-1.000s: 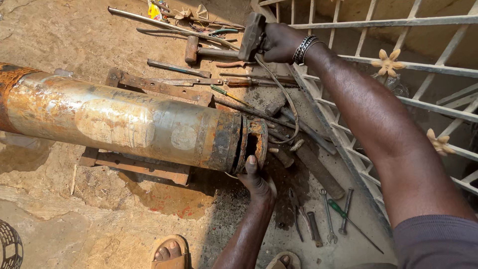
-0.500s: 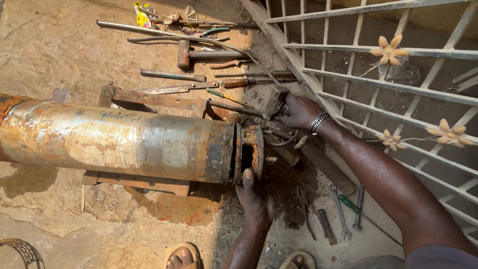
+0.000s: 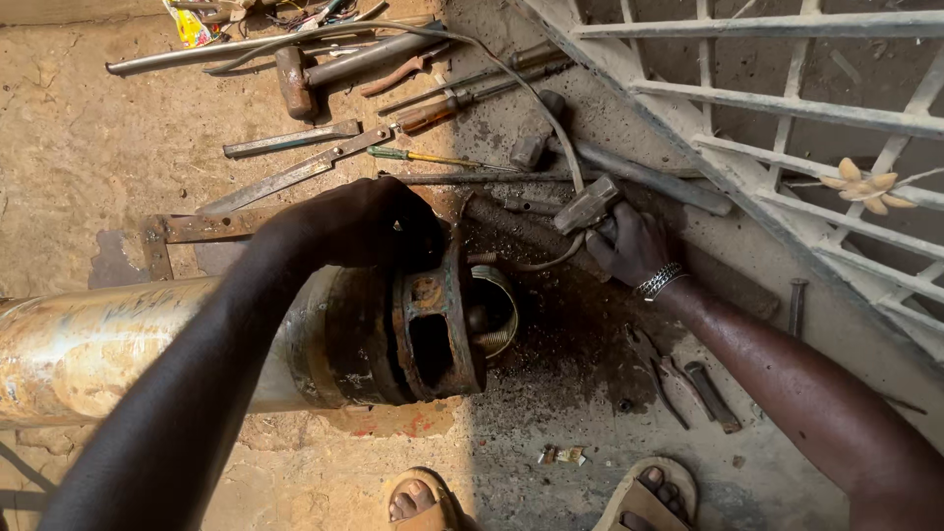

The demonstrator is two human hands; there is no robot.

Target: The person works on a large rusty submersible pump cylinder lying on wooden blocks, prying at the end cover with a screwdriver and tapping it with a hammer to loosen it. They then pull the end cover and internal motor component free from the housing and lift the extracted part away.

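Head view | left hand point(image 3: 369, 221) now clamped on rusty pump cylinder point(image 3: 197, 339) rim, frame centre | right hand point(image 3: 629, 246) has lowered hammer point(image 3: 587, 205), closed round it, centre-right | striking paused.

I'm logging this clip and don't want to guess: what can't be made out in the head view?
- Left hand: palm and fingertips hidden against the top of the rusty cylinder.
- Cylinder: far end cut off by the left frame edge; inside of its open end too dark.
- Right hand: the grey metal piece it grips is partly covered by fingers.
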